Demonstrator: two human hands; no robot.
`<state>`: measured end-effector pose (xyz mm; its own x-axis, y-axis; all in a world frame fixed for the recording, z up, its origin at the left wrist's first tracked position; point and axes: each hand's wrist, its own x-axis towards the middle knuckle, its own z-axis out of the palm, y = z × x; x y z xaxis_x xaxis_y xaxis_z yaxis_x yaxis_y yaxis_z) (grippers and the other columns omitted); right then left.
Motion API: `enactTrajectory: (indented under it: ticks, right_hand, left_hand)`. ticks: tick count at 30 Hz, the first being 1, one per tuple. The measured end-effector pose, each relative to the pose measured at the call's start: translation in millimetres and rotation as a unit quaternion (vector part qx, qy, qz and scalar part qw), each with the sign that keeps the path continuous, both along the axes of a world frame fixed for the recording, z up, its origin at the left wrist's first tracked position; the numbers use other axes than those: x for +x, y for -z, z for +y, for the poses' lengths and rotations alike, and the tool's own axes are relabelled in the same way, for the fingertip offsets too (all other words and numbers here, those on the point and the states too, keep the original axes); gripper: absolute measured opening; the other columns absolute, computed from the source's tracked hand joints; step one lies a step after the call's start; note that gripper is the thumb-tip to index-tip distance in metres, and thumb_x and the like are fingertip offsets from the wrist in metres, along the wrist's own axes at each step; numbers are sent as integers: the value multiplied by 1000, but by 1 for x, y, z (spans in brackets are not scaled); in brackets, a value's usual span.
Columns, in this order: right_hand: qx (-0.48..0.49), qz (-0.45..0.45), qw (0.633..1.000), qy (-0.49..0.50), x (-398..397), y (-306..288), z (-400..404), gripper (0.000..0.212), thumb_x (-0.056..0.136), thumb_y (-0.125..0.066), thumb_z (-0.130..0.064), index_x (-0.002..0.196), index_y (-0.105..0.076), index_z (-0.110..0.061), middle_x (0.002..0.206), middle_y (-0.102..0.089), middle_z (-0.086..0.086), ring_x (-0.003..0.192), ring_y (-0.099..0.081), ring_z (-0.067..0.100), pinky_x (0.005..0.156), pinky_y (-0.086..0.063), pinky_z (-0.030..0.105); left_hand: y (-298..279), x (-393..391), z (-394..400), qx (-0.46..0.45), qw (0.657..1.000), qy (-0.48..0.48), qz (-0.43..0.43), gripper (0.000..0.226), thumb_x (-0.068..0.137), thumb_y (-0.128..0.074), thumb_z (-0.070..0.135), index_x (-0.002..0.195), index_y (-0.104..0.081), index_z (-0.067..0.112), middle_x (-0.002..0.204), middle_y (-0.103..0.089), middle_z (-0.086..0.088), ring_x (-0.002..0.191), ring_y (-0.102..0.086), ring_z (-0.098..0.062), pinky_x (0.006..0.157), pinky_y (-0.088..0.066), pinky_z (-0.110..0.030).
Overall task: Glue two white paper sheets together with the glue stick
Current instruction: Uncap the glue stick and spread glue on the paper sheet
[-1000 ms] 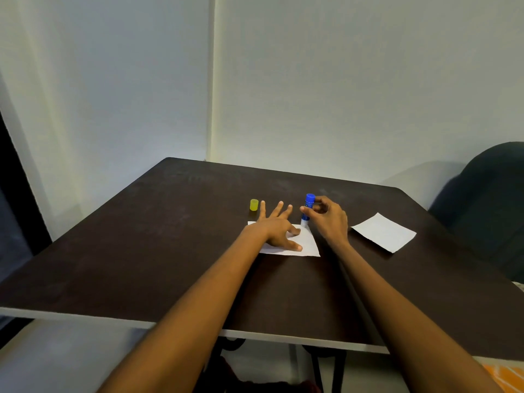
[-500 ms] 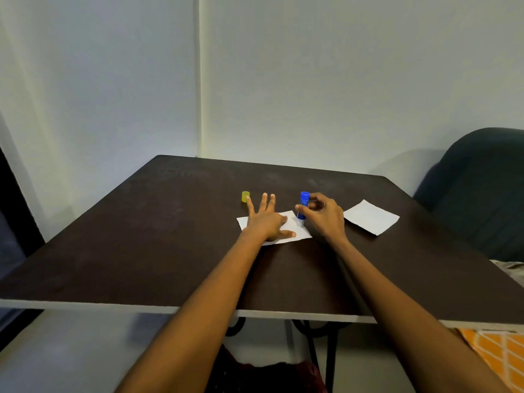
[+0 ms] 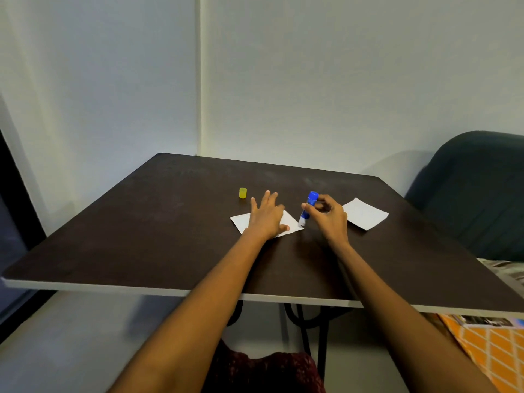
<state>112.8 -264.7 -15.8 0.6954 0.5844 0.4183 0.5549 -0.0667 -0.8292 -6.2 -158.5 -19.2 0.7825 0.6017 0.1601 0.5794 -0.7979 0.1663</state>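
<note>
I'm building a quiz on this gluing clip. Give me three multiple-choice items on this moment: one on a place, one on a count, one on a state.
1. Where is the yellow cap?
A. On the table beyond the left hand
B. On the far sheet
C. In the right hand

2. How many white paper sheets lie on the table?
A. One
B. Two
C. Three

3. What is the glue stick doing?
A. Lying flat
B. Standing capped
C. Held tilted, tip at the sheet's corner

Answers: 1 A, it stands past the left hand. 2 B, the near sheet and the far sheet. 3 C, the right hand grips it.
</note>
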Motion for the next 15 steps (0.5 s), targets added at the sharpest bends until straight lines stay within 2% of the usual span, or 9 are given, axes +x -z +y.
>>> enactTrajectory:
  ticks: [2,4,7,10,12,15]
  right_hand:
    - [17,18,1000,16,2,-2,0,28,77,-74,-31,99,-67,-15,81,-70,0,83,-66,19,80,-51,35]
    - [21,23,999,20,6,-4,0,29,77,-75,-30,99,-66,-14,82,-69,1,83,-65,19,82,-51,38]
    - [23,25,999,18,11,-4,1,30,77,-75,-30,101,-66,-14,85,-69,3,83,-64,19,84,-51,39]
    - [22,33,999,14,12,-4,5,31,77,-75,-30,103,-65,-14,88,-71,6,87,-66,21,85,-52,38]
    - [21,37,999,11,12,-3,10,32,78,-74,-30,103,-65,-14,89,-71,6,87,-66,21,85,-52,37]
    - [20,41,999,9,10,-2,16,31,78,-74,-31,103,-64,-14,88,-70,5,87,-66,21,83,-51,34]
  left_hand:
    - [-4,-2,0,-10,997,57,-45,32,90,-55,27,121,-57,17,142,-39,-10,136,-32,-26,116,-9,-52]
    - [-12,-6,5,-53,995,86,-23,27,95,-44,21,115,-62,17,130,-52,-6,125,-46,-24,114,-11,-51]
    - [-21,-7,16,-84,987,107,90,39,95,-39,12,130,-52,24,144,-41,-5,136,-34,-25,114,-3,-54]
    - [-23,-4,22,-29,978,92,184,47,92,-45,21,138,-41,30,147,-31,-12,137,-27,-33,112,-4,-58]
    - [-20,-1,22,1,978,78,194,48,92,-47,38,139,-39,30,146,-32,-15,136,-27,-34,112,-6,-59]
    - [-9,1,23,17,989,60,136,53,87,-47,55,134,-46,30,141,-38,-14,133,-31,-32,111,-13,-56]
